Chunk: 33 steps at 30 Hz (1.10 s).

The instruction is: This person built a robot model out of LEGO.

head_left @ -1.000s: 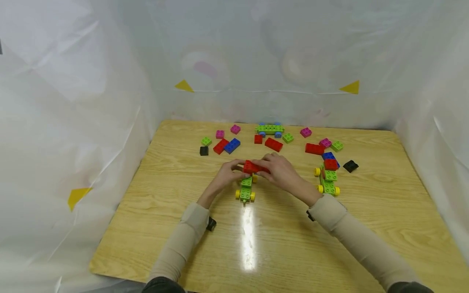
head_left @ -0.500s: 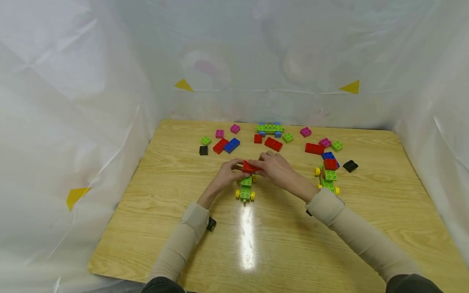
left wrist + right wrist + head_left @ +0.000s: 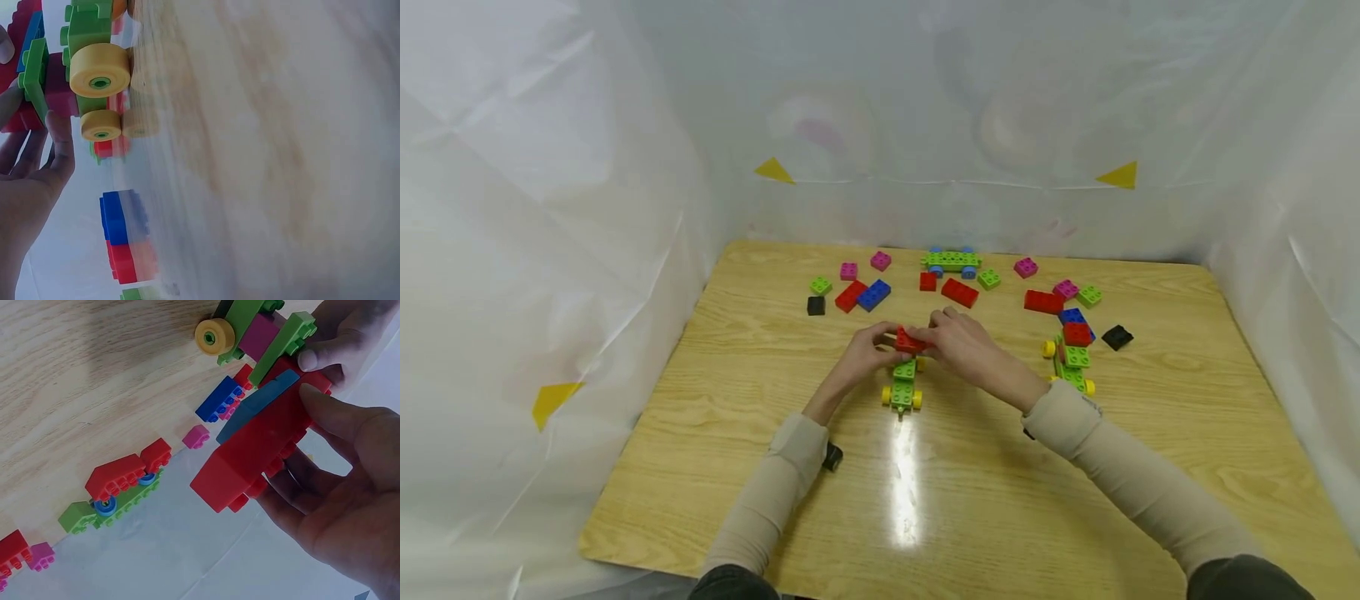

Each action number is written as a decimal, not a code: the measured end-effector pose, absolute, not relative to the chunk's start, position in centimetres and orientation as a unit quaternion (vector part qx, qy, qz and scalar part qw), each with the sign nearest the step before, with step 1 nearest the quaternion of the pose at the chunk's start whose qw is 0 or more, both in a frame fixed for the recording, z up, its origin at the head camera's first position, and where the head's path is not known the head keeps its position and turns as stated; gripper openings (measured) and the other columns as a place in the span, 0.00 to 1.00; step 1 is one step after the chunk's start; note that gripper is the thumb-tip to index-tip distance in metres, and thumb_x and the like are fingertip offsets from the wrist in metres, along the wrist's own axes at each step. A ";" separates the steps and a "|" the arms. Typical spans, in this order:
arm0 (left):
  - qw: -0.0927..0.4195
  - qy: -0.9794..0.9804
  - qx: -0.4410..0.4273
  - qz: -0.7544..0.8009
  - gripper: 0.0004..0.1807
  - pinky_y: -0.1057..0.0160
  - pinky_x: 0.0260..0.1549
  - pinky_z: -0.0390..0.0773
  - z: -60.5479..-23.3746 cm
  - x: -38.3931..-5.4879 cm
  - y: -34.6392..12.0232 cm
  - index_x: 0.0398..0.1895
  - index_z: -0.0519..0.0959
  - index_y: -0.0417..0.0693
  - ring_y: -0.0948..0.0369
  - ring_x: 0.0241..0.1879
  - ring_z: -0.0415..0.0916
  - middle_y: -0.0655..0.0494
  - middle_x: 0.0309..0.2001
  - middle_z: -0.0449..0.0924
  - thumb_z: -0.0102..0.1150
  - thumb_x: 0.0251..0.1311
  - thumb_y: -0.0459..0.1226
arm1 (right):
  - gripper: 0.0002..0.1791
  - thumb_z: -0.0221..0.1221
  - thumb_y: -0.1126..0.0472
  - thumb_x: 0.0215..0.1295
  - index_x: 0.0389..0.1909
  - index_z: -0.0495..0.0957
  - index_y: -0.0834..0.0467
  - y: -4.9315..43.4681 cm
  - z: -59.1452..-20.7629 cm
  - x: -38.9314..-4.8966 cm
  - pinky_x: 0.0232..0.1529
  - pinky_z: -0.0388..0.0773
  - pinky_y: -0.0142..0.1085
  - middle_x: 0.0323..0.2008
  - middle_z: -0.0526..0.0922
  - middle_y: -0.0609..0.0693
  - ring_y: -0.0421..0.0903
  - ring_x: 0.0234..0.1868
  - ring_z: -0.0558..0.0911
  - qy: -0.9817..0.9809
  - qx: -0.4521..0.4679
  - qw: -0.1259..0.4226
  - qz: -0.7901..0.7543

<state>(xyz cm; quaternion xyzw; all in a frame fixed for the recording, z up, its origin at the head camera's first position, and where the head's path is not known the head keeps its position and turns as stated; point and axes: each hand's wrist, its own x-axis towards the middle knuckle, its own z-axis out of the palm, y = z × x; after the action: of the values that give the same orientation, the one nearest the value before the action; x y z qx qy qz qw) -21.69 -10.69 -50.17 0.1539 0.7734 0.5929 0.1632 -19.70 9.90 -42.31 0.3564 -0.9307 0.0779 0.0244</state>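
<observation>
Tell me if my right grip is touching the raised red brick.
Touching: in the right wrist view, the right grip holds the raised red brick, thumb against its side.

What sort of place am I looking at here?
Probably a makeshift booth for filming or trials: pale, plastic-looking sheeting rises behind and on both sides of a wooden table, yellow triangles mark the sheeting, and toy building bricks lie scattered on the table.

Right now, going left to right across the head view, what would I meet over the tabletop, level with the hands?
Left hand, held red brick, right hand, separate green vehicle with yellow wheels, black piece.
</observation>
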 end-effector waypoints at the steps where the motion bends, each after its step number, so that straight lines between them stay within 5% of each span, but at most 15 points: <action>1: 0.160 0.774 0.154 0.592 0.23 0.56 0.48 0.77 -50.2 -21.7 -10.7 0.58 0.75 0.46 0.51 0.53 0.74 0.49 0.56 0.76 0.67 0.58 0.36 | 0.23 0.67 0.60 0.60 0.58 0.79 0.51 9.9 -42.3 -19.7 0.30 0.70 0.37 0.33 0.77 0.54 0.48 0.31 0.69 -0.931 0.355 0.024 0.077; 21: 0.118 0.796 0.186 0.564 0.24 0.56 0.46 0.78 -50.2 -21.5 -10.7 0.59 0.76 0.50 0.54 0.49 0.78 0.55 0.56 0.77 0.67 0.58 0.39 | 0.23 0.66 0.58 0.60 0.58 0.79 0.50 10.0 -43.2 -19.2 0.31 0.72 0.39 0.36 0.79 0.54 0.49 0.33 0.72 -0.933 0.349 0.053 0.073; 33: 0.111 0.806 0.176 0.554 0.24 0.59 0.40 0.80 -50.6 -21.5 -10.7 0.59 0.76 0.48 0.53 0.48 0.79 0.50 0.55 0.78 0.67 0.58 0.38 | 0.25 0.62 0.55 0.65 0.62 0.74 0.57 12.8 -42.5 -18.3 0.48 0.74 0.53 0.50 0.79 0.58 0.57 0.50 0.76 -0.930 0.320 0.098 0.155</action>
<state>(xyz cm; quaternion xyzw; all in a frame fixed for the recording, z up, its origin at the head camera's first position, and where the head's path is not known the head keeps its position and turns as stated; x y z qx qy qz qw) -21.54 -10.68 -50.58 0.1764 0.8060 0.5541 0.1107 -18.33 12.84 -42.50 0.3199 -0.9296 0.1546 0.0979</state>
